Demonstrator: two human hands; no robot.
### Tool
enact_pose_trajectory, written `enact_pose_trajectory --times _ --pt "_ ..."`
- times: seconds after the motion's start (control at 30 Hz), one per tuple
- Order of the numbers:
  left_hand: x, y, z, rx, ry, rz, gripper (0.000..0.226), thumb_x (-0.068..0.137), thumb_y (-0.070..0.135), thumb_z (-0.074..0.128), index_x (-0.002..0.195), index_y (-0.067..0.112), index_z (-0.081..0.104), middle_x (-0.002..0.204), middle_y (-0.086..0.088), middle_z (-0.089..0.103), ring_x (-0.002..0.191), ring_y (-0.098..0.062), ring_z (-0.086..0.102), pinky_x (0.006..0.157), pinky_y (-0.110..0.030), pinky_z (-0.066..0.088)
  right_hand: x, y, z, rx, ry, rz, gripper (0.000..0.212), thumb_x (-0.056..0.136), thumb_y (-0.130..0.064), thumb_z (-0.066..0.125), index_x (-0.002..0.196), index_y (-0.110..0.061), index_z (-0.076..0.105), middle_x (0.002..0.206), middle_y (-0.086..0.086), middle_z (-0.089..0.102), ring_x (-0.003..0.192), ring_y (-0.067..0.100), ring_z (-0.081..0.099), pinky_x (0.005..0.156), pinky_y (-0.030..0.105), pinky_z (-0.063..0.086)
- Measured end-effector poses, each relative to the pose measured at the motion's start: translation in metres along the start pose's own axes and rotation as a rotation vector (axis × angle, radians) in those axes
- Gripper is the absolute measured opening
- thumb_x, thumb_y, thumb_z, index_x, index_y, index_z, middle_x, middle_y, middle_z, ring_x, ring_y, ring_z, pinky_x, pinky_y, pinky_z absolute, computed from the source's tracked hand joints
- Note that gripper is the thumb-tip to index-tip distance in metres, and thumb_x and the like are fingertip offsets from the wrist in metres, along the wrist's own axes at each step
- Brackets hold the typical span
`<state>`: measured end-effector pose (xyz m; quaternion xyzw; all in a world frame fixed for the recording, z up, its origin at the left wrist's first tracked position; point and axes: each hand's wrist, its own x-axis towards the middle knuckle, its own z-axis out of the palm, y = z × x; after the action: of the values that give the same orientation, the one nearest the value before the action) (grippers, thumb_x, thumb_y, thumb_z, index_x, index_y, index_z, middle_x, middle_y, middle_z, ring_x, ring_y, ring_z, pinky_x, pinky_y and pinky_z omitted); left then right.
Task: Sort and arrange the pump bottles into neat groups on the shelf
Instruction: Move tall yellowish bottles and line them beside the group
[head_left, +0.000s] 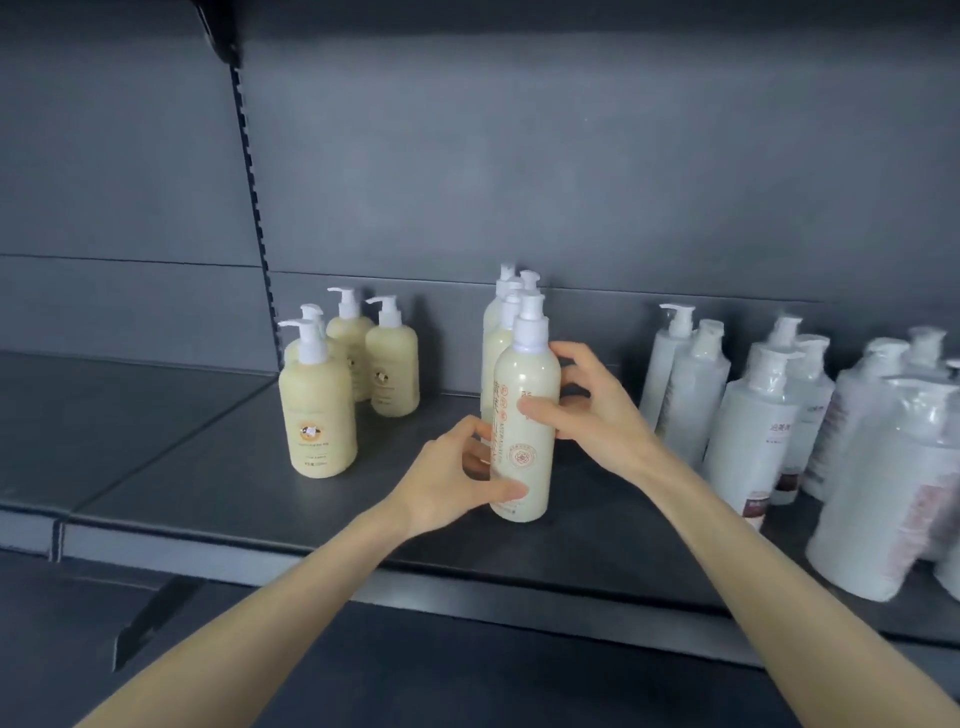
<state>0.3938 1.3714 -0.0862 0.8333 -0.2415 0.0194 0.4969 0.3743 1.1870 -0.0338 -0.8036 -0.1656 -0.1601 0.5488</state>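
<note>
Both hands are on one tall cream pump bottle (524, 415) at ctr of frame. The left hand (452, 480) grips its lower part: thumb across the front near the base, fingers curled round the left side. The right hand (587, 410) grips higher up, thumb on the label at mid-height, fingers wrapped round the back up to the shoulder. Bottle is upright, w/ white pump head on top and orange print down the front. Its base is level w/ the dark shelf (208, 467), toward the front edge; can't tell if it's fully set down or a touch lifted.

Directly behind it, a row of tall cream bottles (496, 332) of the same kind runs back to the rear panel (519, 156), packed close. The front one is just behind the held bottle and partly hidden.

Left of ctr: four squat cream bottles (318, 415) w/ white pumps, spouts pointing left. They stand close together, well apart from the tall row.

Right side of frame: a loose bunch of white bottles (748, 426), many w/ clear plastic wrap over the pumps. Those at far right are blurred.

Upper left: a slotted upright (254, 197) runs down the back wall. Lower left: a bracket (150, 618) under the shelf edge.
</note>
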Motion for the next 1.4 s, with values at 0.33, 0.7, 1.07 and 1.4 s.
enact_pose_trajectory --times 0.33,0.7,1.07,1.4 --pt "-0.002 -0.001 -0.015 0.276 -0.171 0.128 0.053 0.083 0.036 0.067 0.127 0.018 0.044 0.101 0.005 0.061 0.086 -0.013 0.060 0.085 -0.029 0.050 -0.024 -0.018 0.021 -0.194 0.176 0.075 0.052 0.084 -0.034 0.068 0.130 -0.035 0.045 0.104 -0.007 0.062 0.101 0.011 0.061 0.092 0.039 0.053" --pt "-0.022 0.004 -0.048 0.412 -0.219 0.182 0.041 0.085 0.041 0.062 0.120 0.021 0.054 0.118 -0.003 0.063 0.110 -0.016 0.058 0.096 -0.038 0.046 -0.048 -0.048 0.023 -0.649 0.129 0.208 0.048 0.088 -0.034 0.062 0.131 -0.018 0.047 0.127 0.000 0.057 0.111 0.018 0.057 0.091 0.030 0.043" --pt "-0.081 -0.001 -0.082 0.523 -0.044 0.139 0.046 0.088 0.039 0.060 0.128 0.019 0.050 0.125 0.000 0.058 0.117 -0.016 0.053 0.100 -0.035 0.042 -0.071 -0.061 0.050 -0.827 -0.034 0.193 0.047 0.085 -0.037 0.063 0.126 -0.019 0.051 0.128 0.004 0.053 0.106 0.028 0.055 0.092 0.043 0.046" --pt "-0.100 -0.027 -0.161 0.607 0.157 0.017 0.043 0.085 0.040 0.062 0.122 0.021 0.054 0.122 0.002 0.061 0.113 -0.018 0.056 0.097 -0.040 0.044 -0.027 -0.065 0.110 -0.774 -0.110 0.056 0.041 0.089 -0.038 0.058 0.126 -0.020 0.053 0.128 0.001 0.055 0.107 0.020 0.054 0.093 0.037 0.045"
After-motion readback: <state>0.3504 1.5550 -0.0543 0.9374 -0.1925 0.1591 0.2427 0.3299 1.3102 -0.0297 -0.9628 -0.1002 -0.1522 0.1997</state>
